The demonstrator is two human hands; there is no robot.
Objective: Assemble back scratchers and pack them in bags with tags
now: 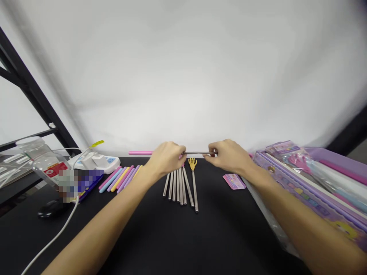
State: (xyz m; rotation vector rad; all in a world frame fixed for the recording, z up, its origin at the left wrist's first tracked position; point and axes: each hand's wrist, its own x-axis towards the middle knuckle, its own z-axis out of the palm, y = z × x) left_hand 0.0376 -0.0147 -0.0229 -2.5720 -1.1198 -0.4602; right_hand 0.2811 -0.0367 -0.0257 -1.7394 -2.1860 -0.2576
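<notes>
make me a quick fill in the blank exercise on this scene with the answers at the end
1. The end of the held stick that juts out past the left hand is ____.
2. The rightmost of the metal rods laid out on the table carries a ____ hand-shaped head.
3. The coloured tubes lie to the ____ of those rods.
4. The hand nearer the small cards is the ____ one.

Missing words: pink; yellow; left; right

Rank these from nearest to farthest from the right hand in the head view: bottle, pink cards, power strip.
From the right hand:
1. Pink cards, just below it
2. Power strip, well to the left
3. Bottle, farther left
</notes>
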